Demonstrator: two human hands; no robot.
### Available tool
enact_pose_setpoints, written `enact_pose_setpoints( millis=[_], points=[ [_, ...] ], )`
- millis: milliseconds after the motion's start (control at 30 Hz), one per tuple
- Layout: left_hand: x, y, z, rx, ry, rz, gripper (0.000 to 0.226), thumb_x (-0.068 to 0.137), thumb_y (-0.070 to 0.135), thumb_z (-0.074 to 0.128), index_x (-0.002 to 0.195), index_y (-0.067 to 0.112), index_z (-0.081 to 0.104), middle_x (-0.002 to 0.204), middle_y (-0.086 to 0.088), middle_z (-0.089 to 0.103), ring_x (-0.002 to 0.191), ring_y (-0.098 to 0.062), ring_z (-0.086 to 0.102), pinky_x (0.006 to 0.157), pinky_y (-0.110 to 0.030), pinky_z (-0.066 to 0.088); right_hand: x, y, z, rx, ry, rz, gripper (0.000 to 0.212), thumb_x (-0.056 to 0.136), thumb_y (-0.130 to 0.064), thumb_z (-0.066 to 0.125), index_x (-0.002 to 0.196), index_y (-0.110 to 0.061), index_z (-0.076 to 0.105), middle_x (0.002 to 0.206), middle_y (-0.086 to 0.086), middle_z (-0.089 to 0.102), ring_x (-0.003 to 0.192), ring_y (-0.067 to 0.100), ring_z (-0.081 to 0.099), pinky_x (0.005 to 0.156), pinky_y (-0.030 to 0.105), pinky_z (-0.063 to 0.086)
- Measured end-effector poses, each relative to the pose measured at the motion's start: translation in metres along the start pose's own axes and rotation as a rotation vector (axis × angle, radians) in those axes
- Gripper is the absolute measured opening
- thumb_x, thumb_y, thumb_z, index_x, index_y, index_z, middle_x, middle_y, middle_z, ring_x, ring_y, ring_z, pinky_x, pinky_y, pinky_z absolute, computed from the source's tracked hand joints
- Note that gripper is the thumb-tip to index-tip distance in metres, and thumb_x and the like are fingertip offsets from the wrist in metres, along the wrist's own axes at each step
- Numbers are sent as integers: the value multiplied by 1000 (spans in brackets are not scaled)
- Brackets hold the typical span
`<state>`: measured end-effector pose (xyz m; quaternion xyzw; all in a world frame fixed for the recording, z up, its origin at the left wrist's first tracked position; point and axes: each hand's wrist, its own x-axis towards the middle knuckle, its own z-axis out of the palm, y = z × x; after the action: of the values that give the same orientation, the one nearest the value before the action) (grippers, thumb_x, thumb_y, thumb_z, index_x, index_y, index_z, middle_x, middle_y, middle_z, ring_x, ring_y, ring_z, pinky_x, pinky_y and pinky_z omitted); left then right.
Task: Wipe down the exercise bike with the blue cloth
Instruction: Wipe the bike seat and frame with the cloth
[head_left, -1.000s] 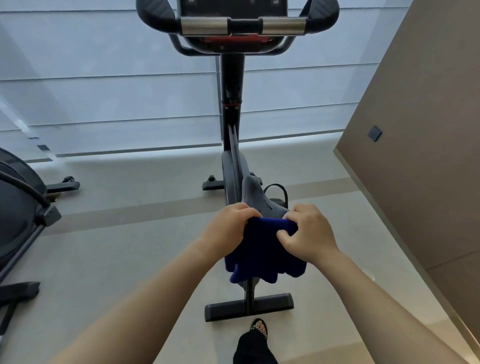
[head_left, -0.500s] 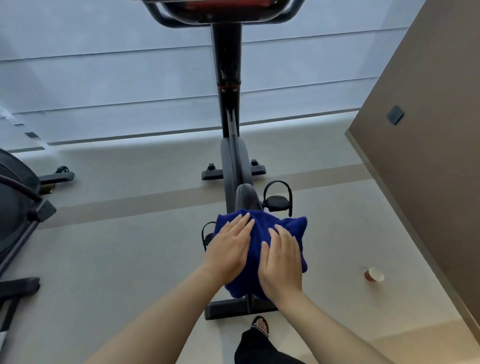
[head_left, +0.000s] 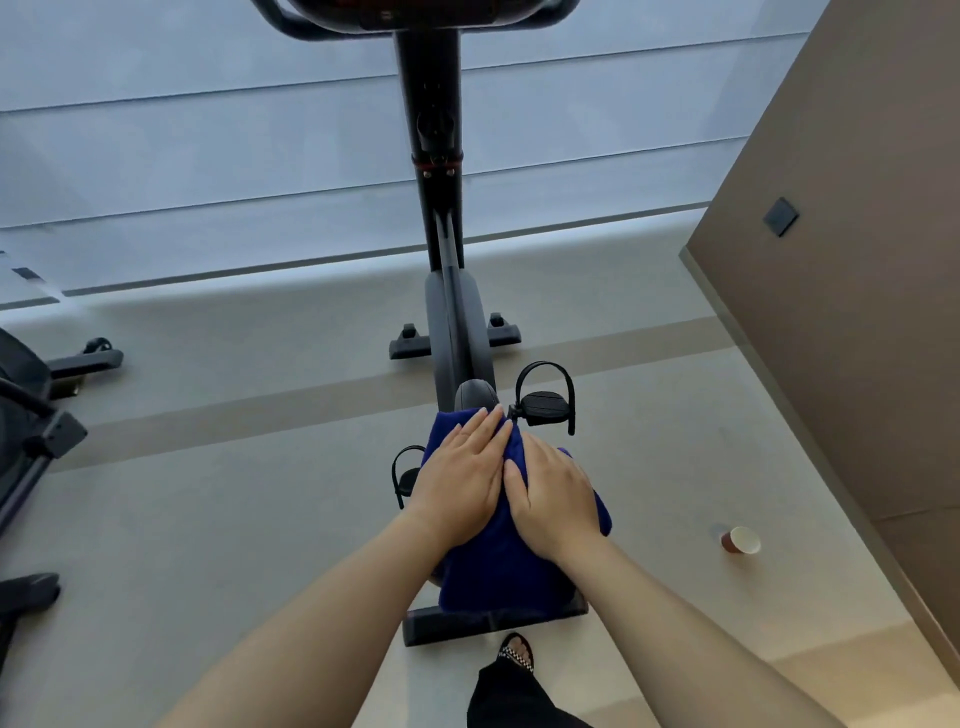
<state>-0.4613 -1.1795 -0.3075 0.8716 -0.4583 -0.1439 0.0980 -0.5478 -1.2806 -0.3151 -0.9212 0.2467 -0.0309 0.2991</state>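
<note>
We are wiping the seat of the bike. The cloth lies draped over the seat, with our left hand and right hand pressed flat on top, fingers straight. The post at twelve o'clock and the pedal at one o'clock are probably not yet wiped.

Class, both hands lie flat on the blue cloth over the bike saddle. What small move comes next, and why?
Probably slide the dark blue cloth forward: the left hand and right hand press it, while the grey saddle nose lies uncovered.
</note>
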Motion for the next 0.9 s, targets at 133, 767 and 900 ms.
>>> enact_pose_setpoints(
  millis=[133, 767, 900],
  points=[
    [-10, -1, -2, -42, -20, 25, 51, 100, 34, 18, 148, 20, 8, 158, 1, 3, 145, -13, -3, 117, -29, -1, -19, -7, 0, -105, 7, 138, 53, 89, -52, 19, 131, -28, 42, 135, -6, 47, 125, 15, 41, 108, 57, 25],
    [-97, -93, -52, 46, -156, 174, 59, 98, 35, 33, 148, 23, 4, 158, 3, 3, 145, -16, -1, 118, -37, 15, -63, -98, 52, -320, 122, 480, 84, 85, -70, 24, 148, -17, 4, 157, 15, -4, 141, 41, -8, 107, 67, 1],
    [-68, -88, -51, 36, -147, 233, 57, 99, 34, 31, 148, 23, 4, 158, 4, 2, 145, -17, 0, 117, -34, 14, -34, -94, 50, -362, 84, 441, 79, 87, -68, 24, 148, -21, 5, 157, 13, -1, 142, 40, -5, 108, 65, 0]
  ],
)
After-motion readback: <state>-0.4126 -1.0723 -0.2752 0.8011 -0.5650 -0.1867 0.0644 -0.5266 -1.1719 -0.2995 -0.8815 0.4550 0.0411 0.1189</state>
